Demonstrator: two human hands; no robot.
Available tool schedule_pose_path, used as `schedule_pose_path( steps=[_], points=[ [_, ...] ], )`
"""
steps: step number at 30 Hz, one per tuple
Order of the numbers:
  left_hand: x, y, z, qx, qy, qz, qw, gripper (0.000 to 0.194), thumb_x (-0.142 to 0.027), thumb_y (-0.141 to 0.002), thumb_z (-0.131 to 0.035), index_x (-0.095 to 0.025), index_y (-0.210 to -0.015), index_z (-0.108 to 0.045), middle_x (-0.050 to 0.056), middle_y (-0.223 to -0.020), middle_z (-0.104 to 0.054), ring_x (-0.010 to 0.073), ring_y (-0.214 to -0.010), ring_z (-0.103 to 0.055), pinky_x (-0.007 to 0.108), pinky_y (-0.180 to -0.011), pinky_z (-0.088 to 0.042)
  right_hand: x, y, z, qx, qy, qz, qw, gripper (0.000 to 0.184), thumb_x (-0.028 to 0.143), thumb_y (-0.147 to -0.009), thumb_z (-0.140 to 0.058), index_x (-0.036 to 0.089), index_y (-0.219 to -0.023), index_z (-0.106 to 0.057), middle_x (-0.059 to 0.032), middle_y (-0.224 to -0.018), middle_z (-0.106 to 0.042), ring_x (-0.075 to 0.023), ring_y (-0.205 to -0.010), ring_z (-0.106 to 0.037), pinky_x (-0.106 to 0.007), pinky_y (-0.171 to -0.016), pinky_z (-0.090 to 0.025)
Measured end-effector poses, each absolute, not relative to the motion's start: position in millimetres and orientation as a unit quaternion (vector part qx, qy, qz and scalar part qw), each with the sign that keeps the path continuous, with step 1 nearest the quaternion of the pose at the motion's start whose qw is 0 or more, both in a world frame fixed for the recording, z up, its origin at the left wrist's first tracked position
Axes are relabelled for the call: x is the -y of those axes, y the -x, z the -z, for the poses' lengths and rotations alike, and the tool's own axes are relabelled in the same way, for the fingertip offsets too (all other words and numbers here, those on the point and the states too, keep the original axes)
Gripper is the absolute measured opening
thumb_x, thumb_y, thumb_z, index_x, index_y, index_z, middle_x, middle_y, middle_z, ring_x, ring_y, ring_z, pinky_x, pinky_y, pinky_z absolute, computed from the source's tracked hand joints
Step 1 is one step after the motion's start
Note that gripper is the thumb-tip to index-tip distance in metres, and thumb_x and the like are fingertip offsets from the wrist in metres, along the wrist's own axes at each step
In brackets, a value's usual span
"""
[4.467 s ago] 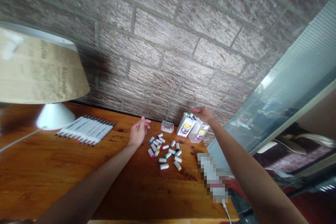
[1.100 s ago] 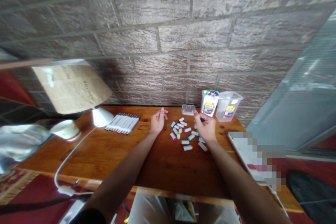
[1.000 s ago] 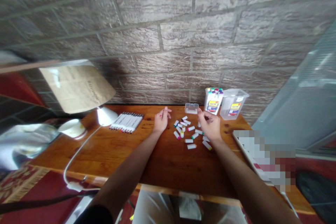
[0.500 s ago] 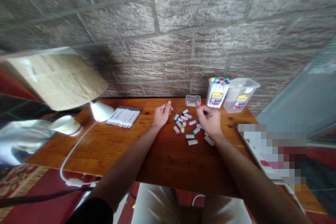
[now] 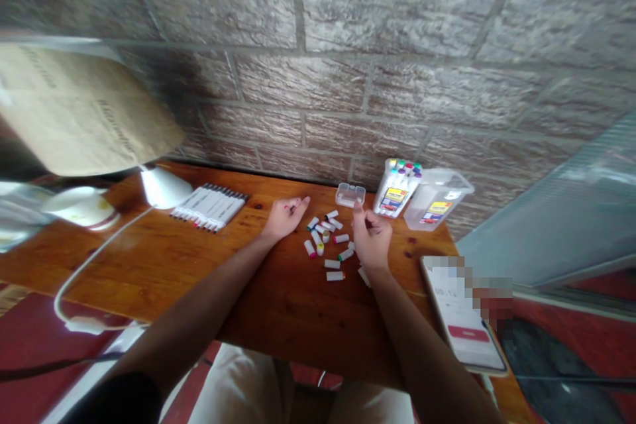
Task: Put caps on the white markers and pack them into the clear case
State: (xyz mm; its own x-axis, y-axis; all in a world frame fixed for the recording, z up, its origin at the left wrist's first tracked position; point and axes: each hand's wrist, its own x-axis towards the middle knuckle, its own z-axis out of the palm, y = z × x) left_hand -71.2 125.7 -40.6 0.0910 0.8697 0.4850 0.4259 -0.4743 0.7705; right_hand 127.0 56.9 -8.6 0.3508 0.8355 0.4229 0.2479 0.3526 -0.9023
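Loose caps (image 5: 340, 238), white with coloured ends: scattered on a wooden table (image 5: 288, 311), between both hands, a few partly hidden by the right. Left hand (image 5: 287, 218): just beside the scatter, with fingers curled and thumb extended rightward; cannot tell whether closed on anything. Right hand (image 5: 372, 242): at the scatter's other edge, with fingers curled in and thumb upward; likewise cannot tell whether gripping. Small clear box (image 5: 350, 195): just behind right hand. Marker case (image 5: 396, 189), filled, upright: beside a second clear case (image 5: 438, 200). White markers (image 5: 209, 207): laid in a row at left, near the lamp base (image 5: 165, 188).
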Motion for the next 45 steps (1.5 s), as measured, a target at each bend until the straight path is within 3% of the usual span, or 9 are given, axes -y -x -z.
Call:
schedule_pose_path(
  steps=[13,18,23,29,36,45],
  points=[
    [-110.4,72.0,41.3,-0.44,-0.737,-0.456,0.233,0.053,-0.046,-0.094,-0.049,-0.02,-0.053,-0.027,-0.006,-0.05,-0.025,0.0081,-0.048,-0.028,0.027,-0.051,-0.023,-37.7,-119.2,5.3,0.591,0.495,-0.166,0.615,0.051,0.035,-0.093,-0.059,0.018,-0.05,-0.037,0.0048,-0.049,-0.036,-0.0074,-0.048,-0.033,-0.025,-0.05,-0.027],
    [-102.7,74.2,41.7,-0.454,-0.732,-0.45,0.236,0.051,-0.044,-0.094,-0.05,-0.019,-0.054,-0.031,-0.006,-0.051,-0.028,0.0083,-0.048,-0.031,0.027,-0.051,-0.023,-29.0,-117.5,2.2,0.603,0.486,-0.161,0.612,0.046,0.029,-0.094,-0.059,0.018,-0.052,-0.042,0.0045,-0.051,-0.039,-0.0074,-0.049,-0.036,-0.025,-0.051,-0.029],
    [-109.1,70.1,38.1,-0.441,-0.718,-0.486,0.23,0.053,-0.046,-0.092,-0.051,-0.02,-0.053,-0.026,-0.006,-0.051,-0.025,0.0083,-0.048,-0.027,0.027,-0.05,-0.022,-40.1,-125.4,8.4,0.576,0.512,-0.158,0.617,0.051,0.038,-0.093,-0.058,0.019,-0.051,-0.036,0.0051,-0.051,-0.032,-0.0081,-0.049,-0.031,-0.026,-0.05,-0.025],
    [-108.7,67.8,38.9,-0.429,-0.727,-0.486,0.227,0.054,-0.05,-0.09,-0.051,-0.02,-0.053,-0.026,-0.006,-0.051,-0.025,0.0087,-0.049,-0.028,0.028,-0.052,-0.023,-43.3,-126.2,4.3,0.566,0.516,-0.162,0.622,0.055,0.051,-0.091,-0.056,0.019,-0.049,-0.039,0.0044,-0.048,-0.035,-0.0088,-0.048,-0.033,-0.026,-0.049,-0.027],
    [-115.3,69.3,46.1,-0.435,-0.725,-0.484,0.225,0.052,-0.052,-0.092,-0.047,-0.021,-0.056,-0.025,-0.005,-0.054,-0.025,0.01,-0.052,-0.028,0.028,-0.053,-0.025,-44.0,-127.9,1.1,0.611,0.53,-0.1,0.58,0.057,0.053,-0.093,-0.052,0.019,-0.048,-0.039,0.0037,-0.047,-0.036,-0.0088,-0.048,-0.033,-0.027,-0.05,-0.027],
    [-113.8,68.6,40.8,-0.421,-0.73,-0.495,0.211,0.047,-0.046,-0.093,-0.049,-0.021,-0.059,-0.029,-0.006,-0.054,-0.03,0.0101,-0.052,-0.033,0.025,-0.055,-0.029,-47.1,-140.6,4.5,0.573,0.545,-0.109,0.602,0.058,0.057,-0.092,-0.052,0.02,-0.048,-0.042,0.003,-0.046,-0.042,-0.0095,-0.047,-0.037,-0.026,-0.05,-0.03]
  ],
)
